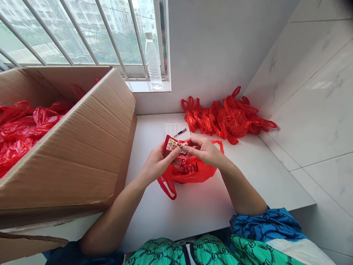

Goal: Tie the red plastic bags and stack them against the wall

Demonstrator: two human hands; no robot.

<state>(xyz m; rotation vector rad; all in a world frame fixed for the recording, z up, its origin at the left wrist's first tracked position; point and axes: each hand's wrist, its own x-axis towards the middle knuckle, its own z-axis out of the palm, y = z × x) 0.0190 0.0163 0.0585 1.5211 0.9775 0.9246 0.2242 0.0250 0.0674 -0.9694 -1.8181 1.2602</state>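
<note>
Between my two hands is a small red packet (173,144) with a pale patterned front, raised over an open red plastic bag (202,172). My left hand (160,162) grips its left and lower side, thumb on the front. My right hand (204,150) pinches the packet's right end. More small red wrapped packets (191,168) lie in the bag's opening below. One bag handle hangs toward me on the white tabletop (193,209).
A large cardboard box (91,147) holding red bags (30,125) stands at the left. Tied red bags (226,116) are piled by the wall. Paper (171,129) and a pen (180,133) lie behind my hands. A water bottle (153,60) stands on the sill.
</note>
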